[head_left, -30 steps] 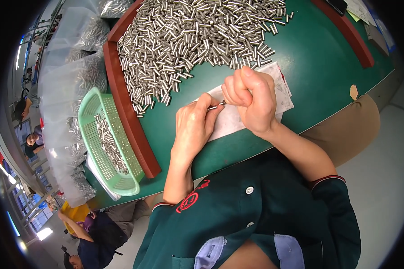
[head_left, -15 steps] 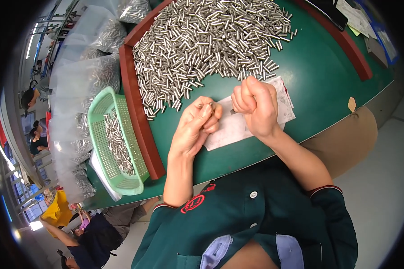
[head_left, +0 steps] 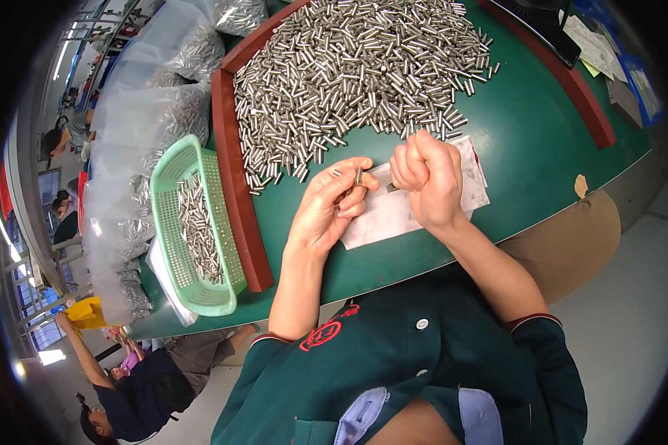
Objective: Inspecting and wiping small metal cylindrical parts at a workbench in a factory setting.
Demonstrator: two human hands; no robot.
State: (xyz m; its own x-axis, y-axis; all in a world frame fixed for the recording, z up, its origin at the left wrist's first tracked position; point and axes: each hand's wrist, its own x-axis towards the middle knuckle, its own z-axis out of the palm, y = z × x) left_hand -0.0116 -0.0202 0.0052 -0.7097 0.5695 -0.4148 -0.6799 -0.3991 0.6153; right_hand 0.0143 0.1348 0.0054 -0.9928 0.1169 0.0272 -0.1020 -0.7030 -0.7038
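My left hand (head_left: 326, 204) is closed, palm partly up, over the near side of a green table (head_left: 527, 148). Its curled fingers hold small metal pins (head_left: 358, 176), whose shiny ends show between thumb and fingertips. Close to its right, my right hand (head_left: 434, 178) is curled into a fist, thumb on top; what it holds, if anything, is hidden. A small grey piece shows just below its fingers, too unclear to name. Beneath both hands lies a smudged white sheet (head_left: 378, 226). Beyond them spreads a big heap of metal pins (head_left: 356, 70).
Red-brown wooden rails border the table on the left (head_left: 239, 178) and right (head_left: 583, 100). Outside the left rail stands a green perforated basket (head_left: 234, 256) partly filled with pins. Clear bags (head_left: 182, 111) of pins line the left edge. A person (head_left: 145, 389) is at the lower left.
The left hand's fingers have loosened and spread a little, so the pins in them show more. The right fist stays nearly in place. The person at the lower left has moved, with the yellow thing lower.
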